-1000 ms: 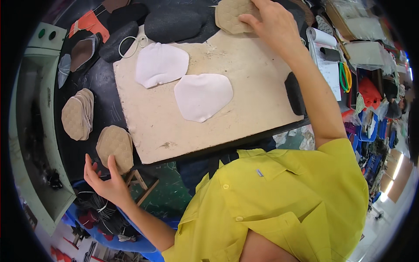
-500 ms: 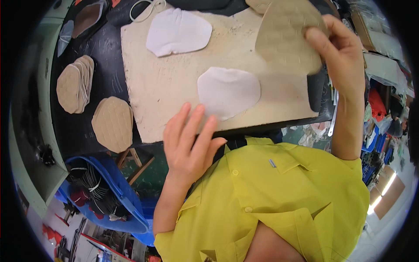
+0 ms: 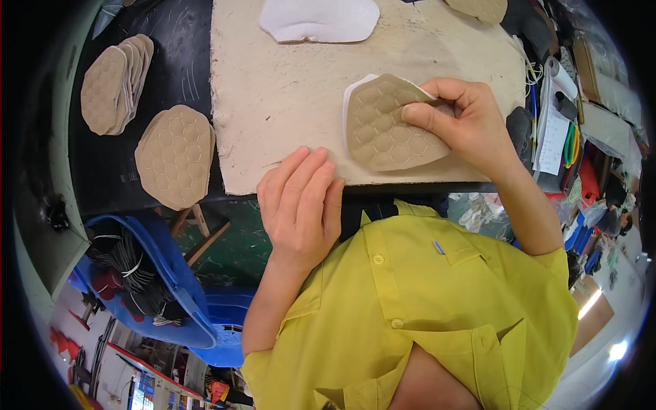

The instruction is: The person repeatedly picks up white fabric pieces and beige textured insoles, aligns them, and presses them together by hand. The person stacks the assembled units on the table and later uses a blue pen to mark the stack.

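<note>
My right hand [image 3: 471, 126] pinches the right edge of a tan quilted pad piece [image 3: 393, 133], stitched in a hexagon pattern. That piece lies over a white fabric piece [image 3: 354, 84], of which just a sliver shows at the upper left; whether the two touch throughout I cannot tell. Fingers stretched out, my left hand [image 3: 297, 205] rests at the near edge of the beige board [image 3: 287, 96], to the left of the pads, holding nothing. Another white piece [image 3: 318, 19] lies at the far side of the board.
Left on the black tabletop sit a fanned stack of tan pieces [image 3: 102, 92] and a second stack [image 3: 176, 157]. One more tan piece [image 3: 482, 8] is at the far right. Below the left edge stands a blue tub [image 3: 195, 307] with dark cord bundles [image 3: 130, 266]. Papers [image 3: 552, 143] hang at right.
My right hand has brought the tan piece down and left from the far right, over the nearer white piece. My left hand's fingers have drawn closer together. The view has shifted.
</note>
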Available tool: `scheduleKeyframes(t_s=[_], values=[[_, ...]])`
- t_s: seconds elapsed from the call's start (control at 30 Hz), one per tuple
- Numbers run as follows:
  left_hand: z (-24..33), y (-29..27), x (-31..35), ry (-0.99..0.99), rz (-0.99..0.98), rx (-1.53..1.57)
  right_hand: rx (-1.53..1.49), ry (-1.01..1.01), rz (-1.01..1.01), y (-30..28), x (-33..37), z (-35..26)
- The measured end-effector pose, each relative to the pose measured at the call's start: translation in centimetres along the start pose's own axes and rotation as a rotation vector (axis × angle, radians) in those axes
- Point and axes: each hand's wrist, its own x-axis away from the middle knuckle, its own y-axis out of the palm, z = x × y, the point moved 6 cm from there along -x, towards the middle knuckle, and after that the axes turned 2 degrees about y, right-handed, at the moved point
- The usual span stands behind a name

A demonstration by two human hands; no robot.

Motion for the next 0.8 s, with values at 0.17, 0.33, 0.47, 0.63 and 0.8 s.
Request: scheduleKeyframes(t_s=[0.17, 0.33, 0.47, 0.63, 0.8], values=[[0.5, 0.3, 0.3, 0.053, -0.102, -0.107, 0.008, -0.013, 0.017, 0.3, -0.1, 0.5], [1.2, 1.1, 0.4, 0.053, -0.246, -0.273, 0.078, -0.058, 0.077, 0.5, 0.0, 0.2], [1.8, 1.5, -0.9, 0.042, -0.235, -0.246, 0.246, -0.170, 0.168, 0.6, 0.2, -0.4], [2.8, 4.5, -4.3, 0.122, -0.302, -0.141, 0.325, -0.265, 0.175, 0.6, 0.5, -1.2], [3.3, 5.0, -4.4, 0.105, -0.406, -0.287, 0.316, -0.376, 0.404, -0.8, 3.2, -0.6]])
